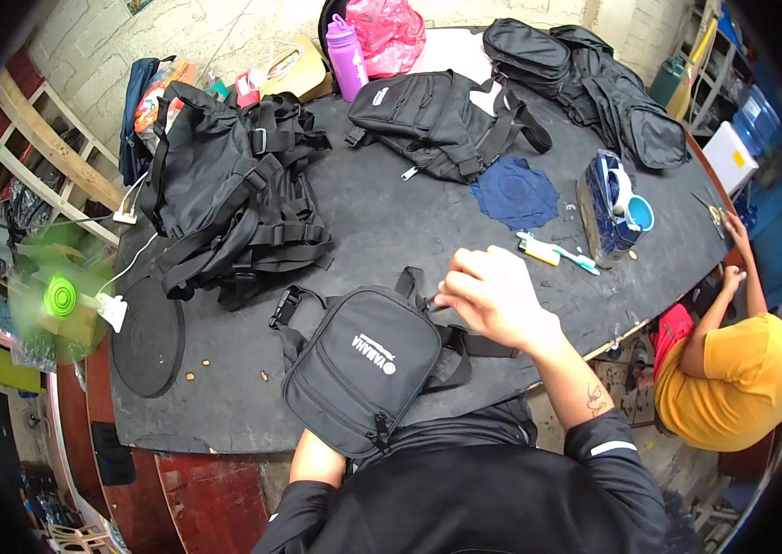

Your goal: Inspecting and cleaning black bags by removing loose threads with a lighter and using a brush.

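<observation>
Your left hand is hiding behind the small black bag (pixel 363 355) at the near edge of the counter (pixel 377 226), probably propping it face-up; its grip is hidden. Your right hand (pixel 491 294) is hovering half curled beside the bag; I cannot tell whether it is holding anything. A bulkier black bag (pixel 206 175) is lying leftward, presumably making room.

One small bag (pixel 354 365), one fan (pixel 60 296)

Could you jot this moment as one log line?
left grip: hidden behind small black bag | right grip: curled, raised beside bag | nearby: blue cloth, purple bottle
</observation>
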{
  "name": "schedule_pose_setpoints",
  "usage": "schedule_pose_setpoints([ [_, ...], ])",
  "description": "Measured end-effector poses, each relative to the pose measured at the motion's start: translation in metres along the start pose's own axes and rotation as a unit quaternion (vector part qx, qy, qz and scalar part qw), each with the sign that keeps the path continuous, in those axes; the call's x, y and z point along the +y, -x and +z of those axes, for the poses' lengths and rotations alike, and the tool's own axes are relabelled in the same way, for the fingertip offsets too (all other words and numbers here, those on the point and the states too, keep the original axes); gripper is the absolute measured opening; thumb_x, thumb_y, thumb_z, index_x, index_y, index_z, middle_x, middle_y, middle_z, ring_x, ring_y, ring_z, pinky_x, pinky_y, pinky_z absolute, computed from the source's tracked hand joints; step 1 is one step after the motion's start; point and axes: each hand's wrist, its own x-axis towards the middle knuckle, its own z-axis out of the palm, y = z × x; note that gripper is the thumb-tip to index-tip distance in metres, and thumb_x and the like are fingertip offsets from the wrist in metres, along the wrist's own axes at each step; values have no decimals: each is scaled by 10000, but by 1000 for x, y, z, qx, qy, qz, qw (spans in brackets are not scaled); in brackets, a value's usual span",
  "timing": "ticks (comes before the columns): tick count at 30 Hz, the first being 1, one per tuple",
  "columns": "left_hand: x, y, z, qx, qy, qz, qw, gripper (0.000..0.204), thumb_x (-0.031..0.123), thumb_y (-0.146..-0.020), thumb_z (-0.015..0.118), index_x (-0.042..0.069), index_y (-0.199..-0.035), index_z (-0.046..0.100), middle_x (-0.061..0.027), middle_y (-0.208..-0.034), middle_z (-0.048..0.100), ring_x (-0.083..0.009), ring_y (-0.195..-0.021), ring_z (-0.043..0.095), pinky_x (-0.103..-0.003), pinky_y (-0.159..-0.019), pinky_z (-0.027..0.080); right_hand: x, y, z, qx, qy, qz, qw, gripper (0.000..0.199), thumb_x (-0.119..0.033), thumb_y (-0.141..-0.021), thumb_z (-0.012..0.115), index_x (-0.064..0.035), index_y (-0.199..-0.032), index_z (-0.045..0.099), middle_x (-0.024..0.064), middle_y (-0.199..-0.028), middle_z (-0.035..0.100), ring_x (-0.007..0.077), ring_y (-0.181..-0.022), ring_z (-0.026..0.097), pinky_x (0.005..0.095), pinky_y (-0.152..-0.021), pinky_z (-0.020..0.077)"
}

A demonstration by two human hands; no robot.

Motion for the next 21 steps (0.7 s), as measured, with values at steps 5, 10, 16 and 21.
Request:
schedule_pose_setpoints([
  [5, -7, 0, 4, 6, 7, 15, 1000, 113, 144, -718, 547, 57, -720, 620, -96, -645, 568, -223, -640, 564, -347, -567, 427, 5, -13, 17, 27, 26, -18, 999, 192, -180, -681, 717, -117, -700, 537, 7, -696, 488, 175, -597, 511, 304, -559, 358],
  [10, -19, 7, 7, 11, 19, 19, 1000, 111, 145, -712, 548, 64, -717, 624, -86, -648, 573, -212, -652, 570, -338, -571, 434, 6, -19, 24, 15, 39, -32, 999, 200, -185, -685, 712, -124, -699, 522, 2, -699, 485, 165, -607, 511, 302, -561, 351],
  [16, -30, 11, 11, 19, 34, 31, 999, 110, 146, -705, 549, 70, -714, 628, -76, -651, 578, -200, -664, 575, -329, -575, 440, 4, -18, 24, 13, 46, -42, 998, 193, -188, -682, 712, -121, -709, 533, 1, -715, 490, 164, -623, 509, 301, -571, 355],
  [21, -30, 11, 7, 33, 36, 26, 998, 110, 141, -702, 547, 66, -704, 628, -83, -648, 579, -204, -654, 575, -331, -571, 440, 7, -18, 25, 16, 37, -33, 999, 194, -189, -678, 714, -118, -713, 537, -1, -730, 500, 168, -623, 501, 299, -573, 355],
])
